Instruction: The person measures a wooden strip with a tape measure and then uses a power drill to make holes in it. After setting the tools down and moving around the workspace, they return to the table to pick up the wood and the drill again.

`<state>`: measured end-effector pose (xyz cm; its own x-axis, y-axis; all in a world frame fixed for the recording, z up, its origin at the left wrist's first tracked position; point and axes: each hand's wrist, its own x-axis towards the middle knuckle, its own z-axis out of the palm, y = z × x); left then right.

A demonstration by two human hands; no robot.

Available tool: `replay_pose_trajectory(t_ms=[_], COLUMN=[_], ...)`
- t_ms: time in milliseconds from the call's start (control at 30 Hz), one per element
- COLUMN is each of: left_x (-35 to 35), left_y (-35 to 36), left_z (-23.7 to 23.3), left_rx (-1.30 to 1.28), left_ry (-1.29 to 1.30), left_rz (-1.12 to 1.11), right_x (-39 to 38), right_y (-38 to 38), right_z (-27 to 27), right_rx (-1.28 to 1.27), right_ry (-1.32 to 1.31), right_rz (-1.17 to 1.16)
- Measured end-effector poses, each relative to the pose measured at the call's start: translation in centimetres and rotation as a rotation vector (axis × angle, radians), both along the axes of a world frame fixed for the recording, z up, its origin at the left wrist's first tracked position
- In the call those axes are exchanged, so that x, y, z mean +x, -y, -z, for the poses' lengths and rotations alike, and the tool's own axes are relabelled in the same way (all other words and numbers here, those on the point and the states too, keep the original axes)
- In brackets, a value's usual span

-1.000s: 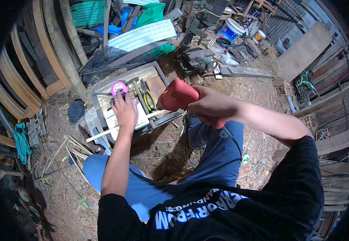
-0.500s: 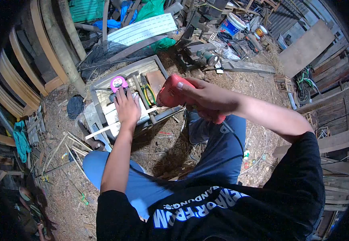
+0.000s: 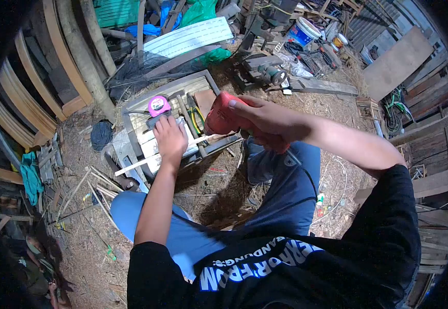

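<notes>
My right hand grips a red corded power drill, its nose pointing left and down over a thin pale wood strip. This strip runs slantwise beneath my left hand, which lies flat with fingers stretched forward. Under those fingertips is a dark grey block, partly covered. A pink tape measure sits just beyond them. Yellow-and-black pliers lie to the right of that hand. All of this is on a low wooden bench with a grey frame. Where the drill's nose meets the strip is hard to make out.
Curved wooden mouldings lean at the left. Behind the bench lie a white slatted panel and dark netting. A bench grinder-like machine and a paint bucket stand back right. The drill's cord hangs over my right leg.
The whole scene has shifted slightly rightward in view as my head moved. Both hands, the drill and the strip keep nearly the same positions relative to the bench.
</notes>
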<state>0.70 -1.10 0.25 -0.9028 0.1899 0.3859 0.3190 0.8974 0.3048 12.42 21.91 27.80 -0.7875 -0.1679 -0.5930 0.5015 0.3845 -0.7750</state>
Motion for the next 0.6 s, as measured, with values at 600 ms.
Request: replay_pose_trajectory(t_ms=[600], left_x=[0.0], left_y=[0.0], left_z=[0.1], left_rx=[0.008], left_ry=[-0.006], left_rz=[-0.006], right_x=[-0.8], right_y=[0.4], right_z=[0.8], right_rx=[-0.021], right_ry=[-0.016], right_rz=[0.014])
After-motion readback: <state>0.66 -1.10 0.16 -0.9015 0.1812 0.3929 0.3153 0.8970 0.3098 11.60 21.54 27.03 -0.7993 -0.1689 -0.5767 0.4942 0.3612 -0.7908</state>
